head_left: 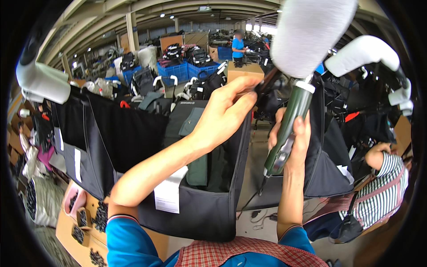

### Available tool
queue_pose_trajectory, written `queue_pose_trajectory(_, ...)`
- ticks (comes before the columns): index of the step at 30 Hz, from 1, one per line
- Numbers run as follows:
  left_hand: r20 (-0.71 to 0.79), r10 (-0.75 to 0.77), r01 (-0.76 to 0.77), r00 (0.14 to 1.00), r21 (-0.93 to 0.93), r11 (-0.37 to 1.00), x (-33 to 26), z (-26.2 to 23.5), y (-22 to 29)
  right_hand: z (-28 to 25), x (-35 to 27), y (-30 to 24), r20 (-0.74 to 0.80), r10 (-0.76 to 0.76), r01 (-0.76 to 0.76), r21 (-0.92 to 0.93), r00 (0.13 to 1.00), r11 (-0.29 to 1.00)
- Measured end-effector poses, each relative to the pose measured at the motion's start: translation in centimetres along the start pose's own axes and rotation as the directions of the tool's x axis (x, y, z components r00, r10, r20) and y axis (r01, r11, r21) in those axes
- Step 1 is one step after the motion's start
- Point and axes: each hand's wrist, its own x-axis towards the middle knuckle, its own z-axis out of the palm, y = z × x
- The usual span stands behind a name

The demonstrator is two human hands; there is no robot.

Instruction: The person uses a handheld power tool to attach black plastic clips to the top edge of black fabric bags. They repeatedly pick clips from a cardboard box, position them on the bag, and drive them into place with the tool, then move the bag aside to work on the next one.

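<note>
White wrap cropped; label unreadable

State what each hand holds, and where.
Right hand: green electric screwdriver, around its body. Left hand: seemingly pinching something dark; which part is unclear.

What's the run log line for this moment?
left hand: pinching dark piece; right hand: gripping green driver tool; nearby: black fabric panel, white label
</note>
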Motion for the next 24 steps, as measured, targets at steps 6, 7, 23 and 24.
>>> queue_pose_trajectory(6,-0.004,-0.051,0.051,0.999,-0.014,0.999,-0.1,-0.6,-0.1,2.4,1.5,1.0,-0.012,0.069,-0.068,0.057,0.998,0.996)
queue_pose_trajectory(7,-0.011,-0.047,0.046,0.999,-0.028,0.999,-0.1,-0.6,-0.2,2.8,1.4,1.3,0.001,0.051,-0.051,0.048,0.999,0.998)
queue_pose_trajectory(23,-0.034,-0.486,0.476,0.873,-0.153,0.866,-1.3,-5.6,-2.1,3.0,-0.1,3.1,-0.025,0.041,-0.040,0.043,0.999,0.998)
queue_pose_trajectory(24,0.008,-0.479,0.478,0.878,-0.095,0.873,-1.4,-5.9,-2.6,2.8,-0.2,3.1,-0.025,0.041,-0.039,0.046,0.999,0.998)
